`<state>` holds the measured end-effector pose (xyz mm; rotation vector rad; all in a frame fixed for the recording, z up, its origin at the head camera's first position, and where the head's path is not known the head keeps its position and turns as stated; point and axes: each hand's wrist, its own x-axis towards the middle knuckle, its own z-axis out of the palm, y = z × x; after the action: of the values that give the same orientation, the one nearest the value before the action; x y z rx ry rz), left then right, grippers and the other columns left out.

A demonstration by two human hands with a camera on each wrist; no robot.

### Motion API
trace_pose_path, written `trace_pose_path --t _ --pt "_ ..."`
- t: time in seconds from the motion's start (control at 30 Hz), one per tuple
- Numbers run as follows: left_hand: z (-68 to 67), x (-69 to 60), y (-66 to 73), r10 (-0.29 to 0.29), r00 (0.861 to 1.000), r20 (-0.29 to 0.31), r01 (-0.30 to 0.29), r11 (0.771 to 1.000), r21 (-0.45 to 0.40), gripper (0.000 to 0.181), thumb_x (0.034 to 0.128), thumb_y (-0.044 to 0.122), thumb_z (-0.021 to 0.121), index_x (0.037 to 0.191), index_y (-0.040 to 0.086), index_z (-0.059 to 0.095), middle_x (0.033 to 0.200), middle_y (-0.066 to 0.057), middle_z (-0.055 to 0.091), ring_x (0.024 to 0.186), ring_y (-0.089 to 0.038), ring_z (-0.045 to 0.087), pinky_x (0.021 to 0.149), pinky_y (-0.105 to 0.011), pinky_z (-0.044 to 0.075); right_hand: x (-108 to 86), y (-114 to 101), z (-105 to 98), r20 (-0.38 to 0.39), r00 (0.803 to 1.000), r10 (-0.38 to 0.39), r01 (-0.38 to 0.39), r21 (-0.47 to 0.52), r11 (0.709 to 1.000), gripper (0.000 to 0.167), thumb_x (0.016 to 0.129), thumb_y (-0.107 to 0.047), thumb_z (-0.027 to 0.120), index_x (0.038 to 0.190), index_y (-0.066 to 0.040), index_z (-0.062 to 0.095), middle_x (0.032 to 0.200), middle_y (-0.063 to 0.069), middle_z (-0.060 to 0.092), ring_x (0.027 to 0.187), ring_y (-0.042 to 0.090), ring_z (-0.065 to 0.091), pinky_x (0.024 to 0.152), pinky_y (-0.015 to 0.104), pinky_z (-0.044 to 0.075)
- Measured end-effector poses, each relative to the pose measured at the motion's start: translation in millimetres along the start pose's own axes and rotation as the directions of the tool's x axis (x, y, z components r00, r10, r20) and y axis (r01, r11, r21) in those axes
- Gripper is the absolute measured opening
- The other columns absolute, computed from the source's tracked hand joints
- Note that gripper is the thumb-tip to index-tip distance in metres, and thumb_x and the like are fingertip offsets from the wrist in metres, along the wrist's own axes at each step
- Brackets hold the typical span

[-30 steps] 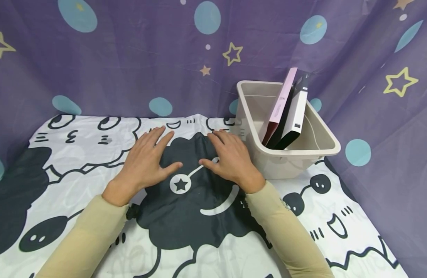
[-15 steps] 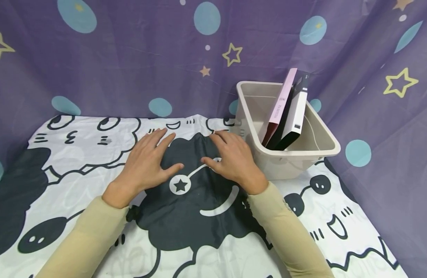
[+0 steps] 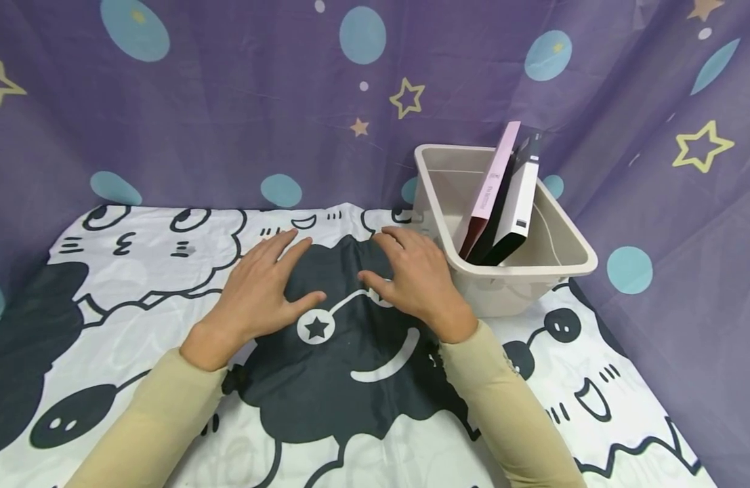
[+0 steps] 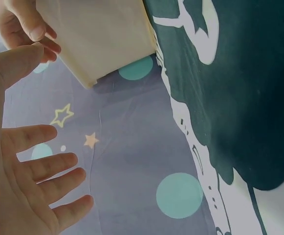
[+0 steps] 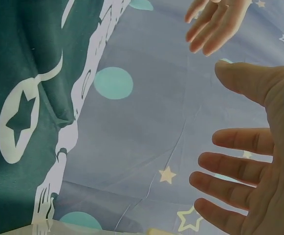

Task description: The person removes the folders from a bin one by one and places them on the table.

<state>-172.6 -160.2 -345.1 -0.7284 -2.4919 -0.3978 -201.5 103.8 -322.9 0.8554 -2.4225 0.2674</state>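
Observation:
My left hand [image 3: 255,295] hovers over the printed cloth [image 3: 326,400], palm down, fingers extended and thumb apart, with nothing in it. Across from it, my right hand [image 3: 419,279] has the same relaxed spread and holds nothing. It is the nearer of the two to a beige plastic bin [image 3: 509,291], just left of its front side. Inside the bin lean a pink-spined book [image 3: 492,186] and a black-and-white book [image 3: 517,210], both tilted. The left wrist view shows the left palm [image 4: 24,196] with fingers apart; the right palm [image 5: 278,171] looks similar in the right wrist view.
A purple curtain [image 3: 228,122] with stars and blue dots hangs behind the cloth and along the right side. The bin stands at the back right, near the curtain. Cartoon faces are printed on the white and dark cloth.
Both hands have drifted slightly right and a little toward me. The right hand's thumb has moved right over the printed eyepatch line. The bin and books stay as they were.

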Motion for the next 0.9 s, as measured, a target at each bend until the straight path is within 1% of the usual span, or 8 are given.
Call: trace_pose_path --t 0.2,0.43,0.57,0.63,0.83,0.9 --pt "-1.6 3.2 6.2 0.0 1.0 0.013 0.0 1.0 -0.013 0.082 0.0753 0.055 0.072 0.139 0.008 0.047 0.14 -0.019 0.044 0.124 -0.04 0.045 0.101 -0.054 0.035 -0.4 -2 -4 -0.006 1.0 -0.012 0.012 0.039 0.999 0.057 0.081 -0.051 0.07 0.121 -0.009 0.062 0.124 0.01 0.059 0.115 0.027 0.055 0.092 0.044 0.046" --pt "-2.9 8.8 12.9 0.0 1.0 0.028 0.0 1.0 -0.026 0.081 0.0767 0.054 0.071 0.139 0.009 0.047 0.141 -0.018 0.043 0.126 -0.039 0.044 0.101 -0.054 0.035 -1.3 -1 -10 -0.078 0.996 -0.046 0.049 0.041 0.998 0.056 0.081 -0.049 0.07 0.118 -0.007 0.064 0.121 0.011 0.061 0.113 0.028 0.056 0.093 0.043 0.046" --pt "-3.9 9.6 15.6 0.005 1.0 0.03 -0.004 1.0 -0.028 0.08 0.0769 0.054 0.071 0.139 0.009 0.047 0.142 -0.017 0.043 0.126 -0.037 0.043 0.1 -0.054 0.036 -1.5 -2 -13 -0.088 0.995 -0.056 0.059 0.038 0.998 0.056 0.083 -0.049 0.069 0.118 -0.006 0.064 0.121 0.011 0.061 0.114 0.028 0.056 0.095 0.042 0.044" --pt "-3.8 10.0 16.8 0.014 1.0 0.025 -0.013 0.999 -0.033 0.079 0.0771 0.054 0.071 0.139 0.01 0.047 0.142 -0.017 0.043 0.126 -0.037 0.044 0.1 -0.053 0.036 -2.0 -3 -16 -0.09 0.994 -0.056 0.06 0.039 0.997 0.056 0.083 -0.049 0.068 0.118 -0.006 0.064 0.121 0.011 0.061 0.114 0.028 0.056 0.096 0.042 0.044" --pt "-0.9 13.1 20.4 0.057 0.998 -0.019 -0.058 0.997 -0.045 0.081 0.0759 0.054 0.071 0.138 0.008 0.049 0.139 -0.019 0.046 0.123 -0.037 0.047 0.099 -0.053 0.038 -3.9 -4 -23 -0.113 0.992 -0.062 0.068 0.047 0.997 0.054 0.082 -0.047 0.07 0.117 -0.006 0.064 0.121 0.011 0.061 0.113 0.027 0.056 0.095 0.041 0.044" --pt "-0.4 14.7 21.9 0.067 0.997 -0.025 -0.068 0.996 -0.05 0.081 0.0755 0.054 0.072 0.137 0.007 0.049 0.138 -0.019 0.047 0.123 -0.037 0.047 0.1 -0.052 0.038 -4.7 -3 -24 -0.122 0.99 -0.065 0.071 0.048 0.996 0.055 0.082 -0.047 0.071 0.117 -0.006 0.065 0.121 0.011 0.061 0.113 0.027 0.056 0.095 0.041 0.045"
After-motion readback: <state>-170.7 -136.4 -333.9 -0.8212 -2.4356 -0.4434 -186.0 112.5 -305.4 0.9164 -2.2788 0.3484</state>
